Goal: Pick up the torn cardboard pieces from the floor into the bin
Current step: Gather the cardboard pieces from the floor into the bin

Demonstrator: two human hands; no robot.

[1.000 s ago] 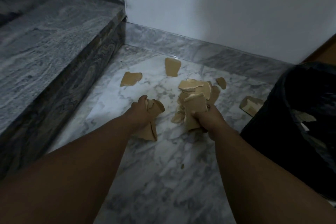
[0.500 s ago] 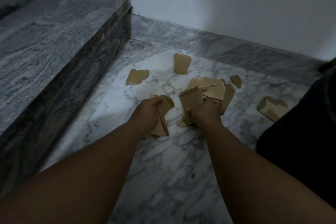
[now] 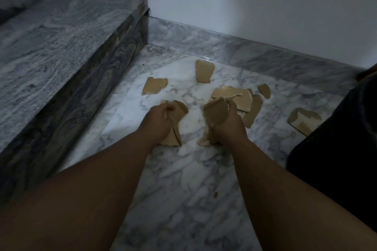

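Marble floor point(image 3: 183, 199), white with grey veins, fills a dim corner between a grey stone step point(image 3: 61, 32) on the left and a pale wall point(image 3: 255, 2) with marble skirting point(image 3: 255, 49) behind. A person reaches forward with both bare arms. The left hand point(image 3: 158, 123) has its fingers curled round a folded bundle of torn cardboard point(image 3: 177, 114). The right hand point(image 3: 227, 126) grips a second bundle point(image 3: 214, 112), fingers wrapped tight and a corrugated edge showing. Just beyond the right hand lies a loose heap point(image 3: 238, 98) of overlapping scraps. Single pieces lie apart on the floor: a far piece point(image 3: 204, 71) near the skirting, a flat piece point(image 3: 154, 88) towards the step, a small piece point(image 3: 264, 90) beside the heap, and a larger piece point(image 3: 304, 120) just beside the dark bin point(image 3: 336, 149) (only its side shows, at the right edge). A tiny crumb point(image 3: 215, 195) lies between the forearms.
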